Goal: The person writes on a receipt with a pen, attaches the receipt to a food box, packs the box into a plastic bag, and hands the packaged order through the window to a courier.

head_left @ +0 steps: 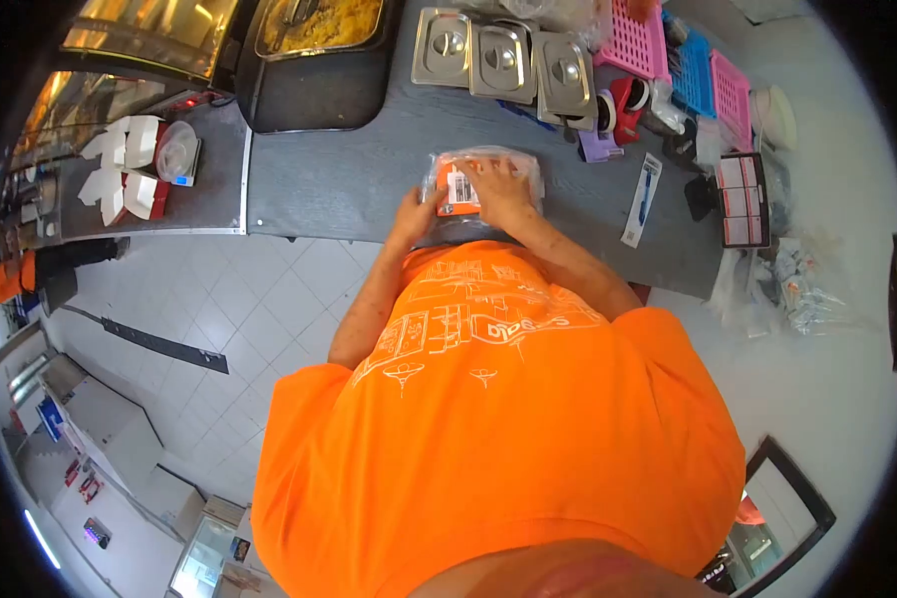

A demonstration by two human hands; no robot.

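On the grey counter in front of me lies a flat package in clear plastic with an orange label and a white barcode patch. My left hand grips its near left edge, with the thumb over the top and the other fingers partly hidden. My right hand rests on top of the package, fingers spread across the label and the plastic. What is inside the package cannot be made out.
Beyond the package stand lidded steel containers. A black tray bears a pan of yellow food. Opened cartons are at the left. A pen lies on a paper strip, near a box and pink baskets.
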